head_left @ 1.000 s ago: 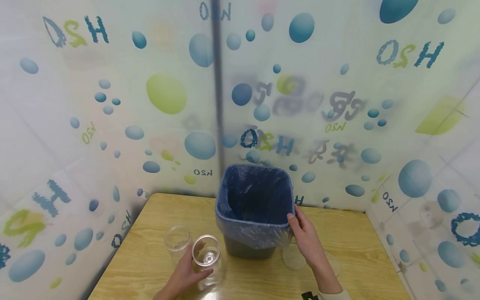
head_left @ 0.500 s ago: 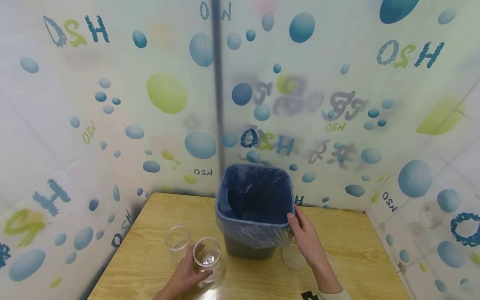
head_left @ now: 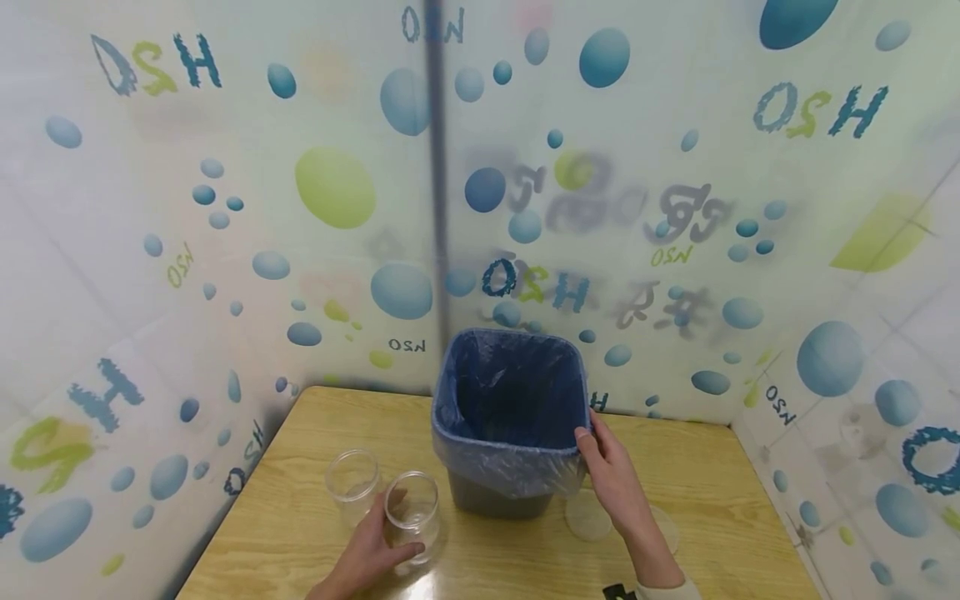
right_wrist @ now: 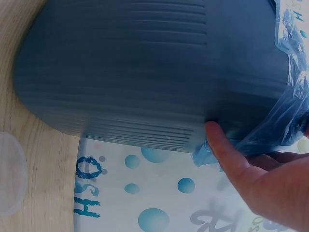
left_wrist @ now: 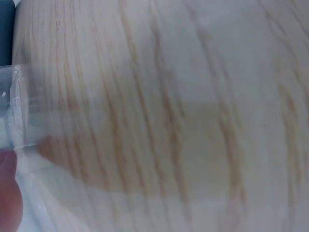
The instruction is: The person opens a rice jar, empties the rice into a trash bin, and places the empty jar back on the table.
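Note:
My left hand grips a clear plastic jar with an open top, its thumb on the near side. Close on its left, a second clear jar stands upright on the table. In the left wrist view, only part of the jar and a fingertip show at the left edge. My right hand holds the right rim of a dark grey waste bin, lined with a blue plastic bag. In the right wrist view, one fingertip rests against the bin's side.
Two round translucent lids lie right of the bin: one lid near it, another lid partly behind my right forearm. The wooden table meets a patterned curtain at the back and sides.
The jar in my left hand has shifted very slightly. The bin and my right hand have stayed in place.

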A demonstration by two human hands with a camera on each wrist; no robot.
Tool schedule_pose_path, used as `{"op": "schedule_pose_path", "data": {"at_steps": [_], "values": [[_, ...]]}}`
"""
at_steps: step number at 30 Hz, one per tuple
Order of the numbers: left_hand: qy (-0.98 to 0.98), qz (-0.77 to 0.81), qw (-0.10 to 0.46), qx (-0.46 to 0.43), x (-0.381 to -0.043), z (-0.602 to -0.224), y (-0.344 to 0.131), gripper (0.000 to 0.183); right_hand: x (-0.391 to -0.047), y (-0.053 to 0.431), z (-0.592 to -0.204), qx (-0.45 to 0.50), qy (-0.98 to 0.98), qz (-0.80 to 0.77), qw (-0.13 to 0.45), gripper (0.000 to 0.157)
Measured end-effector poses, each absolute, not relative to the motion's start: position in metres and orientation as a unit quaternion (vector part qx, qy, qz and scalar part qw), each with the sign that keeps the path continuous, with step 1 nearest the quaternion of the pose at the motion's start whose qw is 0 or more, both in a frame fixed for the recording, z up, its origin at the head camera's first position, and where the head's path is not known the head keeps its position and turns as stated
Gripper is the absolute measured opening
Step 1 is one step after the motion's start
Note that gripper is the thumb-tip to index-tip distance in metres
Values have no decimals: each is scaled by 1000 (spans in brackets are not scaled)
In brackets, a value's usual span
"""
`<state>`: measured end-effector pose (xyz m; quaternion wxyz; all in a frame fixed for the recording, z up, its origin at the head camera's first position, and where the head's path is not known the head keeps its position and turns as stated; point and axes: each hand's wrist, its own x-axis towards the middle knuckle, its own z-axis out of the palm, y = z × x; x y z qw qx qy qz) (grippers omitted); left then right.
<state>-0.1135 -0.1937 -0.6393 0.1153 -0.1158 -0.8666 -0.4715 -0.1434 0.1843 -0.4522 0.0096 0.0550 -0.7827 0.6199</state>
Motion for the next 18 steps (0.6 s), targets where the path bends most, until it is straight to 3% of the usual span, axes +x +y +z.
{"op": "schedule_pose_path", "data": {"at_steps": [7, 18], "values": [[-866, -425, 200, -170, -113, -626, -194, 114, -144, 185, -453, 60, -782, 621, 10, 64], [-832, -358, 312, -288, -117, -571, -193, 80, -145, 185, -454, 63, -776, 627, 8, 63]]}}
